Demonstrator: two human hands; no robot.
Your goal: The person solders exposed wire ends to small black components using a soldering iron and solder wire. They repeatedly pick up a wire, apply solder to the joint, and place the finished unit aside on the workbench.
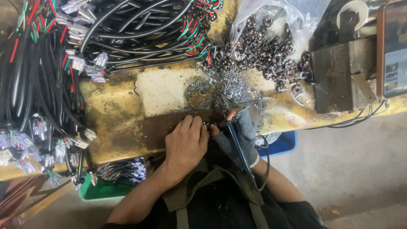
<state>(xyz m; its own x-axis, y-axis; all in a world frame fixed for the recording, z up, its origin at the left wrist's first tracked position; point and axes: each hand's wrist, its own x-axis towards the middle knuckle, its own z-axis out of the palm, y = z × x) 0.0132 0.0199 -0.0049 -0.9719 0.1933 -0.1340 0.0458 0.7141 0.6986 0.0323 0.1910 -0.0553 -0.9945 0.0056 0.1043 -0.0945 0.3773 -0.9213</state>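
Here, head view: bare left hand (185,142) pinches small dark plug piece (210,124) on brown metal plate (178,123) at yellow bench (114,110) edge. Grey-gloved right hand (241,131) is closed round blue-handled soldering iron (235,140). Risk, judged: hot tip beside fingertips may burn them; cord may snag. Piece is tiny, mostly hidden.

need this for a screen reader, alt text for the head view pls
A person's bare left hand and grey-gloved right hand, holding a soldering iron, work at a small part on a worn yellow bench beside black cable bundles.
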